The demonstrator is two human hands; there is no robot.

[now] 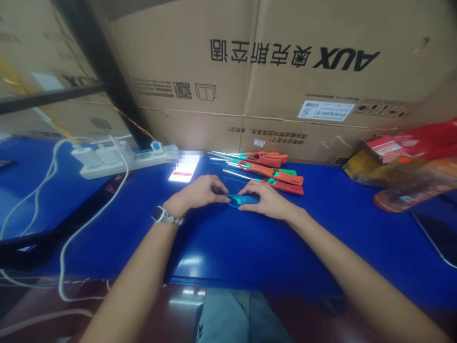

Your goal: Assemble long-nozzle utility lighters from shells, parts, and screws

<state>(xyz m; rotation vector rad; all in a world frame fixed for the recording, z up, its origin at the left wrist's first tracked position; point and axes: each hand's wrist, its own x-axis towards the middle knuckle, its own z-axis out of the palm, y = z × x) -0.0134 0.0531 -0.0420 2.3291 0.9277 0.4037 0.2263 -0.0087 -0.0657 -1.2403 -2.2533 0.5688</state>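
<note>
Between my two hands is a blue long-nosed lighter (234,201) with a green trigger, held low over the blue table (228,247). My left hand (205,191) pinches its left end, where the fingers hide the nozzle. My right hand (264,199) is closed round the handle at the other end. Just behind them lies a loose pile of orange and red lighters (285,186), their metal nozzles pointing left. One green lighter handle (288,172) shows among them. A lit phone (183,166) lies beyond my left hand.
A large cardboard box (285,95) stands along the back. To the left are a white power strip (143,159) with plugs and a white cable (96,214) crossing the table. An orange-labelled bottle (414,188) and a dark tablet-like device (439,228) lie at right.
</note>
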